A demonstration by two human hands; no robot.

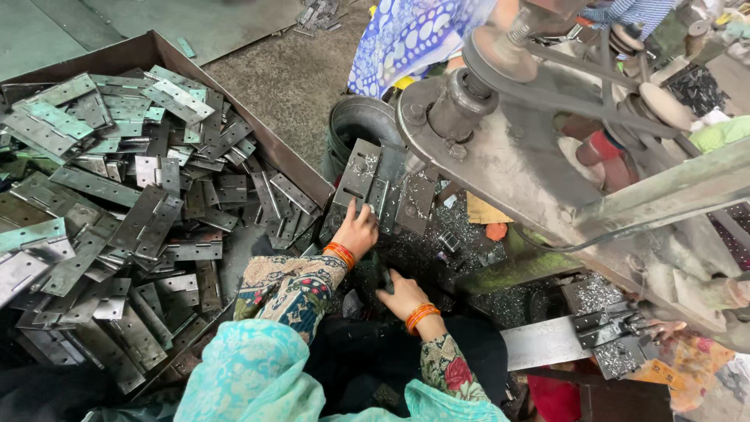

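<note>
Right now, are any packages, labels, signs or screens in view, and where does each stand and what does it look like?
No labels, signs or screens show; only containers come close.
Open box: left of the person's hands, a shallow brown-walled rectangle heaped with grey metal hinges.
Round bucket: beyond the left hand, dark grey metal, no label visible.
Hinge under the machine: grey, opened flat, the left hand rests on it.

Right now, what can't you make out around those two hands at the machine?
Head view only:
- Right hand: fingertips lost in dark shadow, so its grip is unclear.
- Left hand: fingertips press the open hinge; hinge's upper edge hidden behind the machine arm.
- Tray of hinges: cut by left edge.
</note>
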